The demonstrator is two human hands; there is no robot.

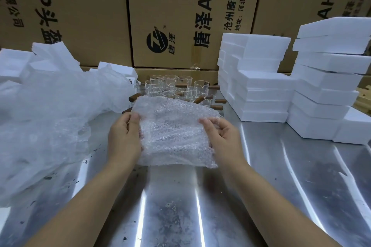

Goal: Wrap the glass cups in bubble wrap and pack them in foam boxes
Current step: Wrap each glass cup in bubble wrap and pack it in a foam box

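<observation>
Now the bubble wrap [174, 132] is held out, ready for a cup.
The left hand [124, 136] and right hand [222, 136] each pinch one side of it over the counter [180, 206]. The glass cups [168, 84] stand just behind, with foam boxes [261, 86] to the right. Best to lay it flat first, then put one cup in the middle.

The clear, pebbled sheet of plastic bubble wrap [176, 134] pinched between the left hand [124, 136] and right hand [224, 138] looked soft and faintly glossy. Beneath the grip, the grey stainless-steel tabletop [170, 206] was smooth and shiny, with dark scuffs. Beyond the grip stood glossy clear glass cups [170, 85] with matt brown wooden handles [198, 99]. To its right, blocky white foam boxes [261, 94] looked matt and grainy; to its left lay a hazy, crinkled heap of plastic film [50, 116]. Farthest back were matt brown cardboard cartons [180, 6].
</observation>
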